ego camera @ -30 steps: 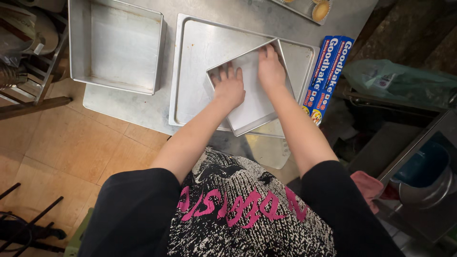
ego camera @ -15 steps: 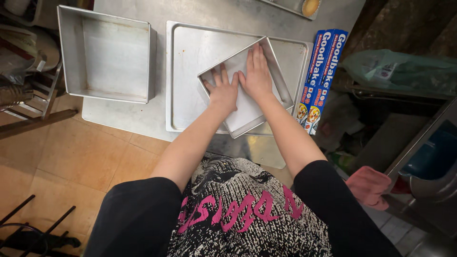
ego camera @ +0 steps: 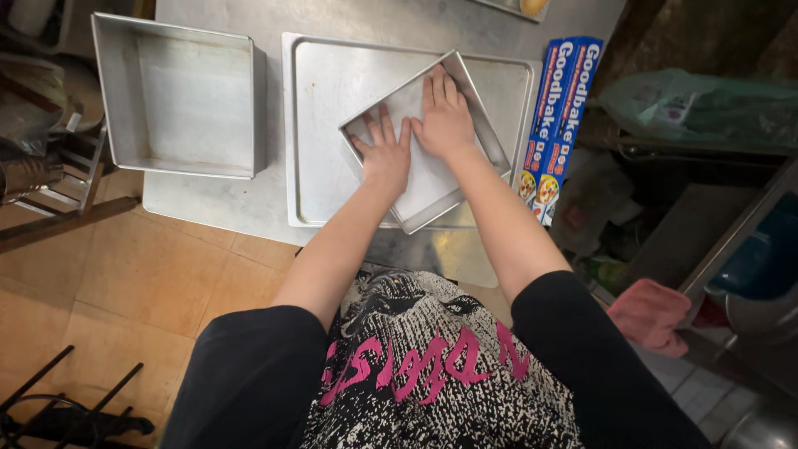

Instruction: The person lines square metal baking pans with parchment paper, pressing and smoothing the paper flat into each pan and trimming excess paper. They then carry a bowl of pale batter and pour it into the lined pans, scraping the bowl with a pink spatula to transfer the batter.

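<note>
Both hands (ego camera: 420, 137) cover the square pan (ego camera: 478, 125); lining possibly paper.

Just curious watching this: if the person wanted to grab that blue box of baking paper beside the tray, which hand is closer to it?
The right hand, probably. It lies flat in the small square pan on the side nearest the blue box. The left hand presses further away and would have to cross over.

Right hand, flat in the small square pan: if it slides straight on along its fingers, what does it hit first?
The right hand points up-image toward the far corner of the small square pan. It would probably meet that pan's wall first, just ahead of its fingertips; beyond lies the flat tray.
</note>
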Demonstrator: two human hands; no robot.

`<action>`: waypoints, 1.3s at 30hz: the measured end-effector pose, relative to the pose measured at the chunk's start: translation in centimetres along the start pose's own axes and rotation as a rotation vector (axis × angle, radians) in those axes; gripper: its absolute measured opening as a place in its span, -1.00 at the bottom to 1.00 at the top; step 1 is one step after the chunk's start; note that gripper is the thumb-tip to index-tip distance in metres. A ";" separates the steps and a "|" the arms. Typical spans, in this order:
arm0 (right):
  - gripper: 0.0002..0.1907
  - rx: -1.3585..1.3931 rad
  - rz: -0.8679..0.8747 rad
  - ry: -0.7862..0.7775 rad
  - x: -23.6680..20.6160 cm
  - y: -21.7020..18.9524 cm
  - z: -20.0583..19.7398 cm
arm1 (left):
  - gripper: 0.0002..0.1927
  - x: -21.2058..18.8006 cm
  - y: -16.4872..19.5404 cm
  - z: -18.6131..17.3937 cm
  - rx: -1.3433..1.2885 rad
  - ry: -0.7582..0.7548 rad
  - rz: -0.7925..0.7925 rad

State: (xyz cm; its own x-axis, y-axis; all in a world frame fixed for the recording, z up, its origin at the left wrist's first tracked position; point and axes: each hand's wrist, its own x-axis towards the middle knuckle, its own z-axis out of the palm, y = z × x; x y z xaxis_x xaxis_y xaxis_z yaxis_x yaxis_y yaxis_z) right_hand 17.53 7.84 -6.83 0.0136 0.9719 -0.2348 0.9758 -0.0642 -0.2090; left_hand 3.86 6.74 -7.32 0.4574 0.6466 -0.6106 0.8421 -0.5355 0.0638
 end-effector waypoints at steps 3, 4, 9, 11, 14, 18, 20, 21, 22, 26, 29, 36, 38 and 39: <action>-0.04 0.072 -0.041 -0.016 -0.7 0.5 0.4 | 0.41 -0.1 -0.1 -0.8 0.028 -0.046 -0.008; 0.01 0.078 -0.051 -0.012 -1.1 0.5 0.6 | 0.44 -0.1 -0.2 -1.1 0.034 -0.031 -0.012; 0.25 0.068 -0.071 -0.034 -1.7 -0.1 0.8 | 0.51 0.1 -0.5 -2.2 0.026 -0.006 -0.007; 0.30 -0.011 -0.073 -0.044 -0.6 -0.4 0.5 | 0.53 0.3 -0.7 -2.2 0.032 -0.029 -0.021; 0.41 -0.085 -0.051 -0.092 1.0 -0.1 -0.1 | 0.47 1.2 -0.7 -1.4 0.055 -0.053 -0.023; 0.50 -0.011 -0.060 -0.136 1.4 1.6 -0.3 | 0.25 2.7 0.0 1.1 0.064 0.150 -0.033; 0.55 -0.024 -0.092 -0.170 1.2 1.9 -0.1 | 0.13 2.8 -0.1 1.7 0.119 0.356 -0.065; 0.58 -0.033 -0.101 -0.186 0.8 2.1 0.1 | 0.17 2.5 -0.1 1.8 0.125 0.419 -0.080; 0.62 -0.119 -0.148 -0.217 0.4 2.2 0.4 | 0.21 2.4 -0.2 2.2 0.130 0.483 -0.094; 0.71 -0.466 -0.336 -0.294 -0.5 3.2 0.8 | 0.59 1.4 -0.2 0.8 0.124 -0.163 -0.068; 0.65 -0.578 -0.449 -0.164 -1.0 3.4 0.9 | 0.69 0.5 -0.1 -0.7 0.104 -0.252 -0.080; 0.39 -0.710 -0.387 -0.425 -1.3 2.8 1.1 | 0.60 -0.1 0.0 -0.2 0.100 -0.178 -0.030; 0.12 -0.674 -0.402 -0.228 -1.3 3.1 1.5 | 0.43 -0.3 0.5 0.6 0.070 0.013 0.037; -0.01 -0.640 -0.408 -0.098 -1.2 3.5 1.8 | 0.41 -0.3 1.1 1.2 0.000 -0.054 0.046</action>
State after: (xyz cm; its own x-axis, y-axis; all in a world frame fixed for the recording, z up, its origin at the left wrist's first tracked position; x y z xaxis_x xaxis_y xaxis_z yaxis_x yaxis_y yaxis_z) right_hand 20.54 6.05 -9.00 -0.3651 0.8641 -0.3466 0.8360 0.4681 0.2863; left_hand 4.32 5.31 -8.00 0.4795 0.5913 -0.6484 0.8206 -0.5640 0.0925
